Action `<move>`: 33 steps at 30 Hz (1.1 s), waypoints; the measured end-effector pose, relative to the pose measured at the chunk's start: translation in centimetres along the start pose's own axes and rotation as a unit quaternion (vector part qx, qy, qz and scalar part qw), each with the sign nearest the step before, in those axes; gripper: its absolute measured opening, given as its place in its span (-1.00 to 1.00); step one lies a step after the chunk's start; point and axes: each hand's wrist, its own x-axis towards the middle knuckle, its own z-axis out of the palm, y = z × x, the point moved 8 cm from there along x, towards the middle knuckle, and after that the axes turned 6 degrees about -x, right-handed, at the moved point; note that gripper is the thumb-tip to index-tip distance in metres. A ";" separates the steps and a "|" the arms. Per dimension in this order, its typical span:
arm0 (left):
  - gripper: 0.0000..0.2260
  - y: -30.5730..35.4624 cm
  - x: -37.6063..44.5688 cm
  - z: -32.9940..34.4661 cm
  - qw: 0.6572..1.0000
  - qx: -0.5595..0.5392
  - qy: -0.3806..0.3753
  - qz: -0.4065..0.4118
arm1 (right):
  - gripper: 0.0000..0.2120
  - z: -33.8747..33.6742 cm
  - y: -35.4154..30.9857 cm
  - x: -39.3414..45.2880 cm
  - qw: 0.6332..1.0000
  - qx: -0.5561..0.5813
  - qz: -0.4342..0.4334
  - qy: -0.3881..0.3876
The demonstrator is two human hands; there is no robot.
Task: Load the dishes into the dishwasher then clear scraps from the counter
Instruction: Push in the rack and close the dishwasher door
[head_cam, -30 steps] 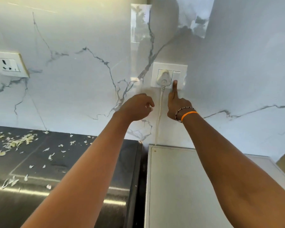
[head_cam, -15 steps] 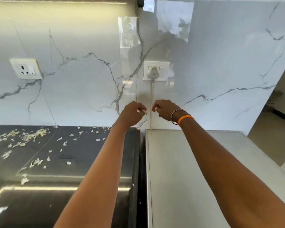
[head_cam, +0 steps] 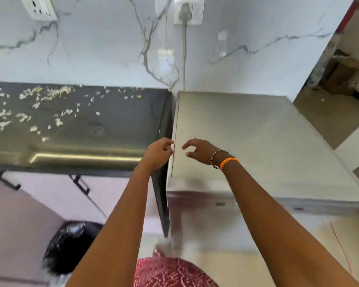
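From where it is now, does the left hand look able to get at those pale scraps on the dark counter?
Probably yes. The left hand hovers empty at the counter's right edge, and nothing stands between it and the scraps, which lie farther left and back.

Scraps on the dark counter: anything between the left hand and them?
Nothing visible. The left hand is at the counter's right end, empty, and bare dark surface runs from it to the scraps, which lie scattered over the left and back part.

head view: 1 camera | looks forward-down | counter (head_cam: 112,125) and dishwasher (head_cam: 257,141) near
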 end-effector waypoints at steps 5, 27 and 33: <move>-0.66 -4.7 -7.3 4.5 0.996 -0.020 -0.030 -0.076 | -0.55 7.4 0.0 -7.0 0.998 -0.016 -0.009 -0.068; -0.22 -7.7 -13.2 10.4 0.969 0.244 -0.039 0.007 | -0.24 11.8 1.4 -8.0 0.913 -0.343 0.047 0.215; -0.16 -7.8 -13.1 10.6 0.968 0.246 -0.047 0.013 | -0.34 12.0 1.1 -7.9 0.914 -0.351 0.043 0.198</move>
